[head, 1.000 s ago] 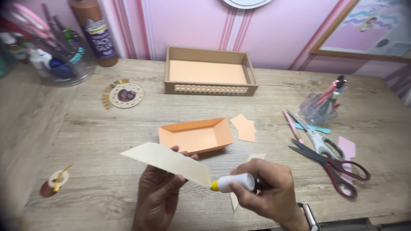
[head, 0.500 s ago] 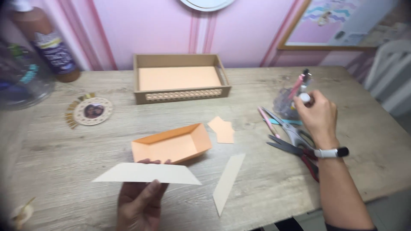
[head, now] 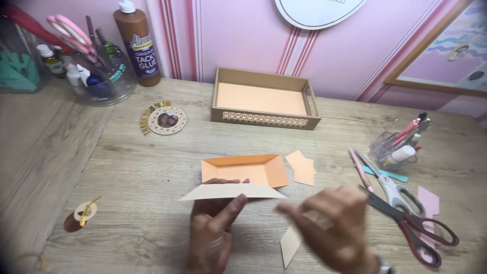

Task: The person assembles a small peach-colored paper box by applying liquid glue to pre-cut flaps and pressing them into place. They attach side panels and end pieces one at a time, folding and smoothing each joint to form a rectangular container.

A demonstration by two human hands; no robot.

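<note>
— What's the left hand (head: 213, 228) got?

— A cream card strip (head: 232, 192), long with slanted ends, pinched between thumb and fingers and held flat just above the table (head: 127, 172).

— And the right hand (head: 335, 231)?

— It is blurred, just to the right of the left one. Its fingers reach toward the strip's right end, but I cannot tell whether they touch it or grip anything.

— What lies around them?

— Just beyond the left hand's fingers sits an open orange paper tray (head: 244, 170), and a small orange paper cutout (head: 302, 168) lies beside it. A second cream strip (head: 290, 246) lies partly under the right hand. Right of that hand are scissors (head: 406, 215). Farther off stands a brown box (head: 264, 99).
</note>
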